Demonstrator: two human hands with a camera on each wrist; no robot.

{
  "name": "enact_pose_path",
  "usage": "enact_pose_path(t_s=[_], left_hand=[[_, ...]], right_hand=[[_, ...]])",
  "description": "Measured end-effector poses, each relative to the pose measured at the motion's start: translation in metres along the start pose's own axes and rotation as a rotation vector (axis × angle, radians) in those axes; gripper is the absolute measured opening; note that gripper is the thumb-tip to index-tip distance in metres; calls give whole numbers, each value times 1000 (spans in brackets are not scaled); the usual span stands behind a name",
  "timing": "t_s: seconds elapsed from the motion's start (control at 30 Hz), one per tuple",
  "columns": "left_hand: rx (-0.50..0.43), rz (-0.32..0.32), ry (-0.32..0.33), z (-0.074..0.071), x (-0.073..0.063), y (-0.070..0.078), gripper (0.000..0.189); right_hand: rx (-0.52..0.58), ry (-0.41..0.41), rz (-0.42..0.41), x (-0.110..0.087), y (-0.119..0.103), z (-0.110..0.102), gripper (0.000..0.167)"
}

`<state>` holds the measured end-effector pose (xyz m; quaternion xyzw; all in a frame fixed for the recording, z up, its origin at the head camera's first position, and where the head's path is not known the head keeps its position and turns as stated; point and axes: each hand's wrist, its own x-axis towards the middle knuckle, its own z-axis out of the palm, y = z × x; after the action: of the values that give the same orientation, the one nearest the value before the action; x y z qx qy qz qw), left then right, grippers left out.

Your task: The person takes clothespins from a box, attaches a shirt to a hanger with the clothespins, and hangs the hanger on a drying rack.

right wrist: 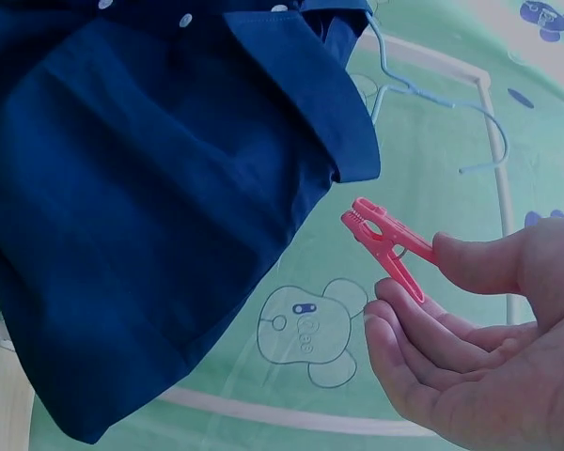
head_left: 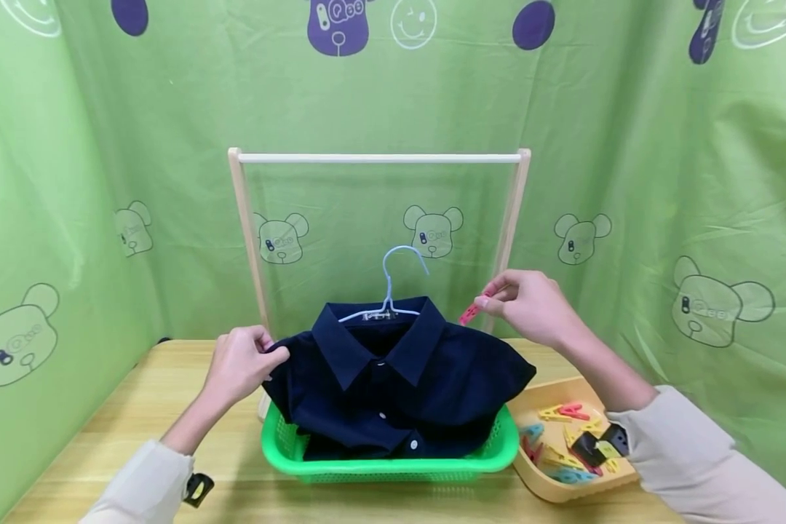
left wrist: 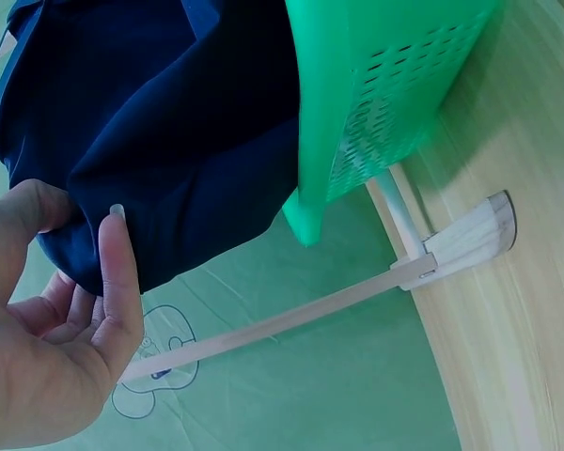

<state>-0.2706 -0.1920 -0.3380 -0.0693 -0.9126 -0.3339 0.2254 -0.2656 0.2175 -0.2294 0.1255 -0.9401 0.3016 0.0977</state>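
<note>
Firstly, behind everything, a green curtain (head_left: 393,102) with printed bear heads; before it, a wooden table (head_left: 151,393), and on it a rack (head_left: 380,158) with white bar. In the middle, a dark shirt (head_left: 465,371), with lower part down inside a green basket (head_left: 393,467) and shoulders spread out above the rim; beside the basket, at right, an orange tray (head_left: 596,489) of clothes pegs (head_left: 573,413). For doing this step well, probably best to keep the shoulder cloth gently stretched and level, without pulling the collar away from the blue hanger (head_left: 388,300), with its hook upright above the collar and below the bar. Better also to check the position of the hanger ends under the cloth, hidden for now, so impossible to tell. As for pose, both hands well apart, one at each side: left hand (head_left: 242,360) clamped by thumb and fingers on the edge of the shirt's left shoulder; right hand (head_left: 530,302) raised above the other shoulder, with fingertips toward the collar. Smallest of all, a pink peg (head_left: 470,314), pinched between right thumb and fingertips, near the shirt but not in contact, with teeth apparently together; advisable to press its handles fully before meeting the cloth.
</note>
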Motion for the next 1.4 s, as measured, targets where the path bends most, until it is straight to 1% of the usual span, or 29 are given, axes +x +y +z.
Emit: enact_pose_path(t_s=[0.2, 0.53, 0.8, 1.03, 1.2, 1.4], left_hand=[[-8, -4, 6, 1, 1, -1, 14], [-18, -5, -2, 2, 1, 1, 13], [-19, -7, -2, 0, 2, 1, 13], [-17, -2, -1, 0, 1, 0, 13], [-13, 0, 1, 0, 1, 0, 13], [-10, 3, -1, -1, 2, 0, 13]], right_hand=[[15, -3, -42, -1, -9, 6, 28], [53, -16, -86, -3, -18, 17, 19], [81, 34, -129, -6, -28, 28, 12], [103, 71, -173, -5, -37, 39, 11], [129, 104, -186, -4, -42, 46, 10], [145, 113, -206, -3, -46, 54, 9]])
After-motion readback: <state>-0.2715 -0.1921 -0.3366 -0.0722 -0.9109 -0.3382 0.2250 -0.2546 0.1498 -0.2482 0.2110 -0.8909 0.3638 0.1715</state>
